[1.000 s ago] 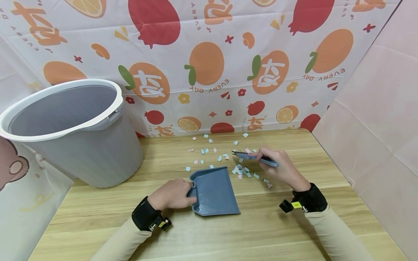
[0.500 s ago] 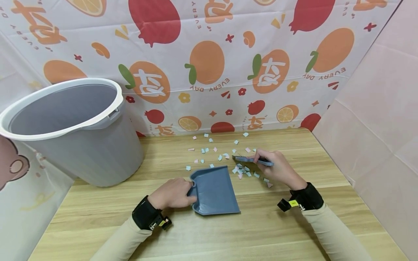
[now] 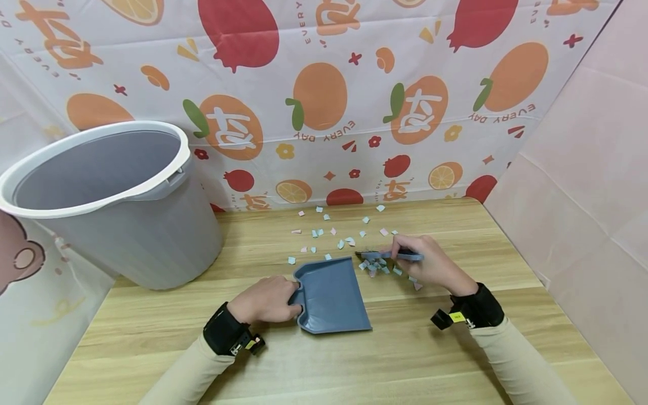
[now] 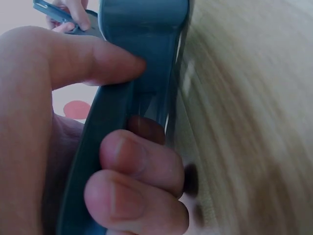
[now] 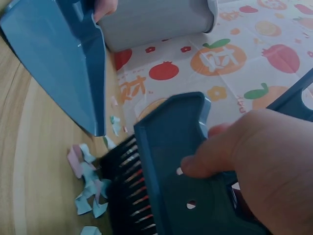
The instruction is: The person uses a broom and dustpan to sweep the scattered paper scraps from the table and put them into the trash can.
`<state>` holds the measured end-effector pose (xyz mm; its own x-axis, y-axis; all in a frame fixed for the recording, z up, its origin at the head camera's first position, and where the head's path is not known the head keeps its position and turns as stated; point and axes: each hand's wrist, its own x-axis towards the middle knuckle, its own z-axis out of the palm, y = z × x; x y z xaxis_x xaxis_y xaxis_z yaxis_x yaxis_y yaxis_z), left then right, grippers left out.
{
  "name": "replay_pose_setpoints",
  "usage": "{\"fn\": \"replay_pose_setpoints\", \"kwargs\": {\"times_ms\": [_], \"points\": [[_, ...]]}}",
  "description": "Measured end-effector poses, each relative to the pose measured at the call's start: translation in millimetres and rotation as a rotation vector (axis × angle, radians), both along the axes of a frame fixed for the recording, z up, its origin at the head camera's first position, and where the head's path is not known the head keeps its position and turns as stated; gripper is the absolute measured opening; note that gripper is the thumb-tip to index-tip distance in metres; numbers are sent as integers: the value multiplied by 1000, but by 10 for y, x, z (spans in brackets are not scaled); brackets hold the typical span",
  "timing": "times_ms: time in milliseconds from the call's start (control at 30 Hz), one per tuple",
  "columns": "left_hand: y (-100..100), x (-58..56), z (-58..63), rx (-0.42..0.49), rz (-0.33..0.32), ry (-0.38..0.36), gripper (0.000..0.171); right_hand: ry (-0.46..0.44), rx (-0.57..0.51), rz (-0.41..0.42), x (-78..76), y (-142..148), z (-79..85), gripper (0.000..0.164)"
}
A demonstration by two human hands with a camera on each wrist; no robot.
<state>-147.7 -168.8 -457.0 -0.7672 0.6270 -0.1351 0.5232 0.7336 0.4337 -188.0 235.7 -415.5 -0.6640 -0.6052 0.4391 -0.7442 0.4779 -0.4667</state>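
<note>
A blue-grey dustpan (image 3: 334, 298) lies flat on the table, its wide edge facing right. My left hand (image 3: 265, 301) grips its handle, thumb on top and fingers curled beneath in the left wrist view. In my right hand (image 3: 427, 261) is a blue-grey hand brush (image 3: 377, 255), pinched by its body near the bristles. The dark bristles (image 5: 129, 183) stand beside a small heap of pale blue and pink paper scraps (image 5: 88, 183). That heap sits just right of the dustpan's edge. More loose scraps (image 3: 341, 244) are scattered behind the dustpan.
A large grey bin (image 3: 136, 225) with a white rim stands at the table's left rear. A fruit-print cloth (image 3: 324, 157) hangs along the back edge. A pale pink wall panel (image 3: 582, 157) borders the right side of the wooden table (image 3: 405, 371).
The brush in my right hand has moved toward me, from behind the heap of scraps onto its far side. My left hand and the dustpan have stayed in place.
</note>
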Motion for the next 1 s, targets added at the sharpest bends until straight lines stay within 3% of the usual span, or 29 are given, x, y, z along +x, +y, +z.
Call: {"fn": "replay_pose_setpoints", "kwargs": {"times_ms": [133, 267, 433, 733, 1000], "points": [[-29, -23, -45, 11, -19, 10, 30, -34, -6, 60, 21, 5, 41, 42], [31, 25, 113, -22, 5, -26, 30, -21, 25, 81, 40, 11, 75, 43], [34, 39, 135, -36, 2, -13, 26, -32, 58, 104, 51, 13, 114, 44], [-52, -54, -80, 6, -13, 3, 26, -125, 72, 168, 73, 45, 170, 41], [37, 41, 152, -52, 28, -52, 22, -179, 51, 202, 98, 84, 221, 43]]}}
